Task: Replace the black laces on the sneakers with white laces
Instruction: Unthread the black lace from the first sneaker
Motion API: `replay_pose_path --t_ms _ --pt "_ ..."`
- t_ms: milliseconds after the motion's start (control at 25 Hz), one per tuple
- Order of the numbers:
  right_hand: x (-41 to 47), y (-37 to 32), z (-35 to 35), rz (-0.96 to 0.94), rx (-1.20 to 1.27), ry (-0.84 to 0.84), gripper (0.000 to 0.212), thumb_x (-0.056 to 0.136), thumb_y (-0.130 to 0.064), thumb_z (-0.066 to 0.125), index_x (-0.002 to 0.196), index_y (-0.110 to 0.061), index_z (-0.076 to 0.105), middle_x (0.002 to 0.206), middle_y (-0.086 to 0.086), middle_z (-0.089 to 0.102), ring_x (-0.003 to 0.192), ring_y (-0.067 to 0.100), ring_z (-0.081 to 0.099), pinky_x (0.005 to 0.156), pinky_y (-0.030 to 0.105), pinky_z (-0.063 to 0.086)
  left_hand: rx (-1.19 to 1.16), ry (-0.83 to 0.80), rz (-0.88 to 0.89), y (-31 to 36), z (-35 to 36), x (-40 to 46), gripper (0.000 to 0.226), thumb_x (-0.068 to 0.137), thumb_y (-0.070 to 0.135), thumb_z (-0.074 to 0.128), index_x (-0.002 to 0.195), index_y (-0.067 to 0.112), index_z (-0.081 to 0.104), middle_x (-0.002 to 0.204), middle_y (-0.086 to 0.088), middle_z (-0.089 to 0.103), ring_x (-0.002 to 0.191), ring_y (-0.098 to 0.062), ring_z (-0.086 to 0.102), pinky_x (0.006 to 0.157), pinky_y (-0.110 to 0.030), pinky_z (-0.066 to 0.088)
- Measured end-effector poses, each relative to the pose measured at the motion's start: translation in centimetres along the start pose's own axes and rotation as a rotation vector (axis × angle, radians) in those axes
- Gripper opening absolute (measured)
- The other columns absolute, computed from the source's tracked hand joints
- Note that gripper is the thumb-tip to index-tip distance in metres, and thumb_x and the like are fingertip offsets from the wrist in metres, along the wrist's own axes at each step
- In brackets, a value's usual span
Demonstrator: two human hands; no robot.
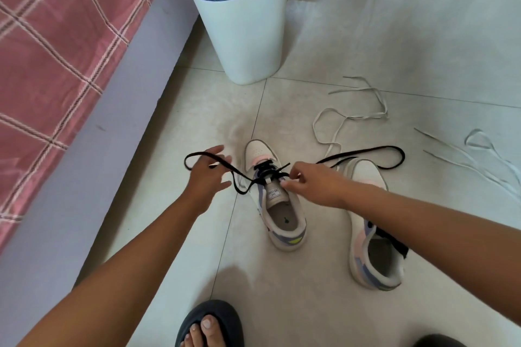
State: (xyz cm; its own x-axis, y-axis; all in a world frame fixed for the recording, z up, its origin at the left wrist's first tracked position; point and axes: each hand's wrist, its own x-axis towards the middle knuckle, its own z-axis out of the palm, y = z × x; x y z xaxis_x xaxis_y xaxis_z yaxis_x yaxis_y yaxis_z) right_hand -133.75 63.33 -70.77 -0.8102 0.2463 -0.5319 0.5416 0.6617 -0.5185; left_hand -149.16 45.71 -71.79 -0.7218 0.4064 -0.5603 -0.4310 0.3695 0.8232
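Two sneakers stand on the tiled floor (310, 304), toes pointing to 12 o'clock. From the left sneaker (277, 205), the right sneaker (369, 222) is at about 3 o'clock, and the person's right forearm hides part of it. The black lace (242, 191) is threaded only through the front eyelets of the left sneaker; one end loops out toward 9 o'clock and the other runs long toward 2 o'clock, past the toe of the right sneaker.

The left hand (207, 175) has its fingers spread and rather straight, with the lace loop passing over them; it seems to lift the lace more than to pinch it, though the view is not sharp enough to be sure. The right hand (313, 180) has fingers curled, thumb and forefinger nipping the lace just beside the tongue (275, 194).

The lace is light, soft and flat, so it should slide through the eyelets easily but may twist or catch at a crossing. It is probably best to hold it close to the eyelet and pull each crossing out in short lengths.

The white laces (363, 115) lie loose on the floor at 1 to 3 o'clock. A white bin (245, 36) stands at 12 o'clock.
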Motion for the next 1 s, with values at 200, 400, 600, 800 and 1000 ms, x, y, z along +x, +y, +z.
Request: replay_pose_path --t_ms 200,400,600,800,1000 --pt "1.5 -1.6 2.2 0.041 -0.272 0.058 0.035 0.095 -0.039 0.042 0.111 -0.009 0.048 0.107 0.014 0.062 0.095 0.032 0.058 0.066 0.032 0.034 0.624 -0.048 0.296 -0.8 2.5 -0.3 0.038 0.091 0.022 0.06 0.128 0.017 0.052 0.12 0.002 0.046 0.102 -0.01 0.051 0.08 -0.016 0.04" --pt "1.3 -1.6 2.4 0.032 -0.228 0.064 0.029 0.094 -0.033 0.043 0.109 -0.008 0.047 0.104 0.018 0.061 0.093 0.035 0.058 0.064 0.032 0.033 0.785 -0.198 0.255 -2.0 3.2 -0.8 0.008 0.09 0.022 0.06 0.089 0.014 0.057 0.075 0.005 0.058 0.07 -0.012 0.054 0.053 -0.011 0.038" --pt "1.0 -1.0 2.0 0.04 -0.242 0.03 0.025 0.095 -0.029 0.041 0.105 -0.007 0.046 0.099 0.016 0.061 0.079 0.031 0.052 0.063 0.033 0.035 1.448 -0.166 0.231 -2.3 0.8 -0.3 0.005 0.096 0.016 0.045 0.095 0.015 0.05 0.092 0.001 0.058 0.085 -0.022 0.056 0.076 -0.03 0.031" --pt "0.7 -0.5 1.7 0.051 -0.257 0.03 0.025 0.095 -0.03 0.041 0.105 -0.007 0.046 0.096 0.015 0.06 0.073 0.028 0.048 0.062 0.032 0.035 1.718 -0.199 0.067 -2.1 -1.4 -0.5 0.009 0.095 0.014 0.044 0.087 0.014 0.047 0.088 -0.001 0.053 0.077 -0.02 0.054 0.076 -0.03 0.033" --pt "0.4 -0.3 1.6 0.041 -0.222 0.02 0.03 0.095 -0.034 0.041 0.109 -0.008 0.046 0.095 0.013 0.06 0.074 0.026 0.05 0.062 0.033 0.037 1.249 -0.215 0.42 -1.5 2.8 -1.1 0.03 0.097 0.034 0.047 0.119 0.013 0.047 0.118 -0.004 0.049 0.103 -0.024 0.053 0.08 -0.035 0.042"
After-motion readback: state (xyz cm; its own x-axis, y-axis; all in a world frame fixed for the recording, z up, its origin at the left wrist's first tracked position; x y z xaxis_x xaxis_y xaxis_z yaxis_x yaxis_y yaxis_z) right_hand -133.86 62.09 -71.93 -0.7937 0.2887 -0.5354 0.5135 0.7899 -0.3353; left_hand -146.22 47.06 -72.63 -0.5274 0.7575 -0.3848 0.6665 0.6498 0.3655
